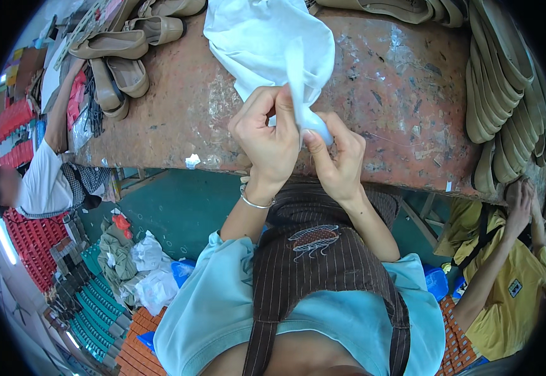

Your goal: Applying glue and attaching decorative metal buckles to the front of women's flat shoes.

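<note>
White cloth (263, 37): thin, soft, matte, creased, bunched into a loose heap on the far part of the worn table (404, 94). One narrow strip of it drawn down off the heap toward the near edge, twisted to a small wad at its lower end. Plain white throughout, with faint grey shadows in the folds; no pattern or seam clear enough to tell.

Left hand (265, 141): fingers curled in, thumb and fingertips pinched on the strip just above the wad; a thin silver bangle (254, 202) at the wrist. Right hand (339, 160): fingers bent and closed around the wad at the strip's end, thumb pressed against it. Both hands touching each other, over the near edge of the table, near the middle of the view.

Table top rust-brown, scratched, flecked with pale paint. Far left on it, tan slip-on shoes (119, 47) lying in a loose group. Along the right edge, a stacked row of tan shoe soles (502, 81) standing on their sides. A small white scrap (192, 161) at the near edge, left of the hands.

Below, a brown striped apron (323, 263) over a light blue shirt. At left, a person in a white top (47, 178) reaching to the table; at right, a person in a yellow shirt (505, 294), one arm raised to the table's near edge.
</note>
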`<state>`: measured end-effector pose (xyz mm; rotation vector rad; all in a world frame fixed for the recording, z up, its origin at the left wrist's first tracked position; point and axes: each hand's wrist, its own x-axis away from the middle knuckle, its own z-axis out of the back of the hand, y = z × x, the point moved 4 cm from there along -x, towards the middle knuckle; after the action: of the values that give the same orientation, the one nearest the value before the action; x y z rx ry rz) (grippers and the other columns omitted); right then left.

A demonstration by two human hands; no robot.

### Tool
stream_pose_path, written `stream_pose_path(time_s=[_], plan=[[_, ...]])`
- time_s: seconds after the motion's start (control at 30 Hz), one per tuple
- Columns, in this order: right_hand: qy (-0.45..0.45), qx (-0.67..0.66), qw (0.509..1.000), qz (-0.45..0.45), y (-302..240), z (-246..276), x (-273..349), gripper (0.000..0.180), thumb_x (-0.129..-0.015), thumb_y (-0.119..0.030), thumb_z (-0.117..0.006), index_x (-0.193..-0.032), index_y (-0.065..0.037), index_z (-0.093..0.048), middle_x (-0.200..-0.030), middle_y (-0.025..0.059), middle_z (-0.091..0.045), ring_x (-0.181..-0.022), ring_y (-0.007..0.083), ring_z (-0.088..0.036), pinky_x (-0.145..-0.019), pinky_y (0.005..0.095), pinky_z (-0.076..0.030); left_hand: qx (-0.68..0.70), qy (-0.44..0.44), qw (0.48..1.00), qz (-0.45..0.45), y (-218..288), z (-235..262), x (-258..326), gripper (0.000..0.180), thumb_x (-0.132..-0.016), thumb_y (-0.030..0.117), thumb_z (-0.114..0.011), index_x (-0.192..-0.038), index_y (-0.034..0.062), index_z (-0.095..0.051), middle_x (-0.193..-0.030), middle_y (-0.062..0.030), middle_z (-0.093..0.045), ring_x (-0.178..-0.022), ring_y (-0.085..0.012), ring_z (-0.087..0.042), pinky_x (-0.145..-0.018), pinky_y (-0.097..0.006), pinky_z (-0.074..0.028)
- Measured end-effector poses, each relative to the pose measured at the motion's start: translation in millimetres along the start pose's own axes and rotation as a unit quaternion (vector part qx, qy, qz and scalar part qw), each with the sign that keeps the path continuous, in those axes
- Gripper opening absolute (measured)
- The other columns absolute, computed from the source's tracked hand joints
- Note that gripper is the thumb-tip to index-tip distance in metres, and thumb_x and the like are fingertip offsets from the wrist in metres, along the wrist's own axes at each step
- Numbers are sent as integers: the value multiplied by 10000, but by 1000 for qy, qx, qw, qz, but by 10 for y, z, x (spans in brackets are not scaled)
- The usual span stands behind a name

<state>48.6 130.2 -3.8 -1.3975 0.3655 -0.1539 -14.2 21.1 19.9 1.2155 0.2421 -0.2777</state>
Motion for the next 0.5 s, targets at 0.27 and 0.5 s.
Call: stream_pose_path(time_s=[0.27,0.5], plan=[[-19,-62,996,-58,17,9,121,194,-891,-181,-618,-908,13,-612,-659,77,-600,-577,145,-572,-549,273,-431,212,129,959,137,-393,410,-442,178,-962,89,-496,-935,-29,-625,-857,-51,-655,-746,-121,-617,-676,-254,-500],[-108,-385,909,-118,99,-48,36,322,-935,-296,-579,-934,25,-582,-697,59,-580,-590,116,-539,-552,271,-445,450,34,799,399,-673,297,-131,432,-990,279,-413,-1338,24,-428,-1330,-113,-512,-1190,-261,-517,-1010,-444,-423]])
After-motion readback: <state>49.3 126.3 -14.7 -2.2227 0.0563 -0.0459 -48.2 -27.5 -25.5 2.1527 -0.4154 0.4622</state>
